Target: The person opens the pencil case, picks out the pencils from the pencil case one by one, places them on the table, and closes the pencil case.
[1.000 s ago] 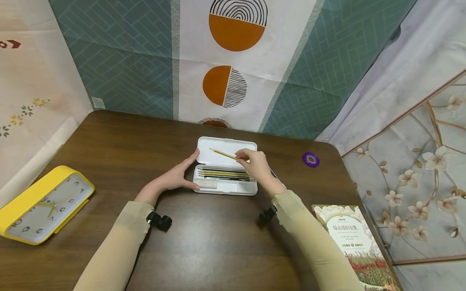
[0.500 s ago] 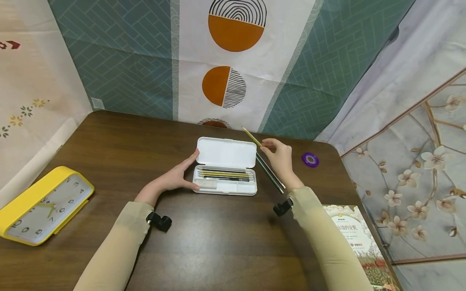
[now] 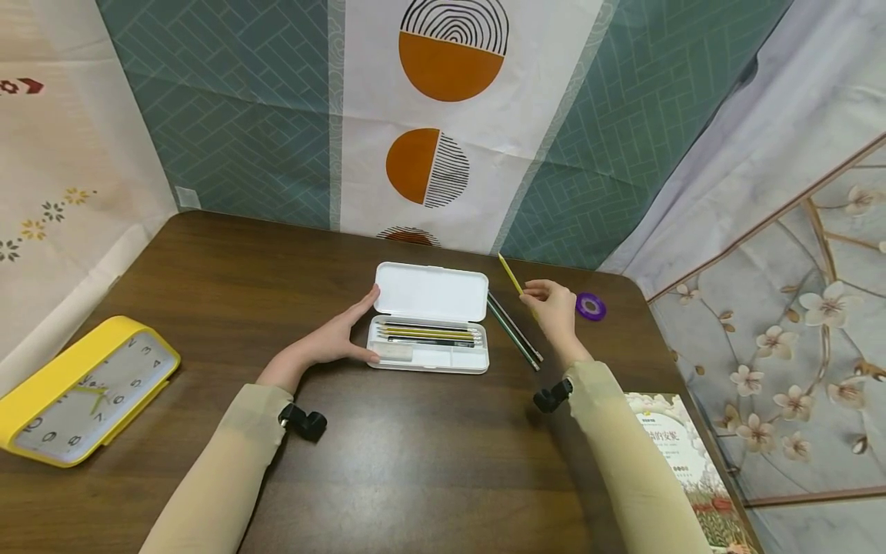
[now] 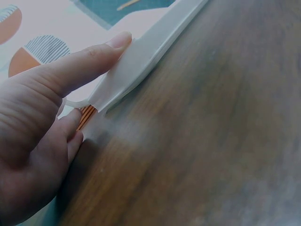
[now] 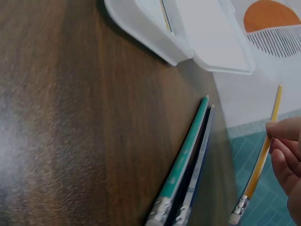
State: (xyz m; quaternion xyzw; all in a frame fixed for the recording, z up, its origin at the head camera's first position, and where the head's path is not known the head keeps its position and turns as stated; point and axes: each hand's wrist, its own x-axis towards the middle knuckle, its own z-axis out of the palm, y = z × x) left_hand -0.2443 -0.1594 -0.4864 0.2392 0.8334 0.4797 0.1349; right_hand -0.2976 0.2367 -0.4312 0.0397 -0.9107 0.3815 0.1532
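My right hand (image 3: 556, 309) pinches a yellow pencil (image 3: 511, 274) by its middle, tip pointing away from me, to the right of the pencil case. In the right wrist view its white eraser end (image 5: 239, 211) shows below the fingers. My left hand (image 3: 325, 338) rests against the left side of the white pencil case (image 3: 431, 292), its thumb (image 4: 96, 61) laid straight along the front wall. The case lies with its lid back; inside are several pencils (image 3: 425, 332) and a white eraser (image 3: 393, 352). A green pencil (image 5: 182, 157) and a greyish pencil (image 5: 197, 169) lie side by side on the table.
On the brown wooden table (image 3: 388, 462), a yellow clock (image 3: 90, 388) stands at the left. A purple tape roll (image 3: 591, 305) lies beyond my right hand. A book (image 3: 681, 454) lies at the right edge, partly behind my right sleeve. Patterned cloth hangs behind the table.
My right hand has carried the yellow pencil rightward from over the case lid to above the table beyond the two loose pencils. My left hand has stayed at the case.
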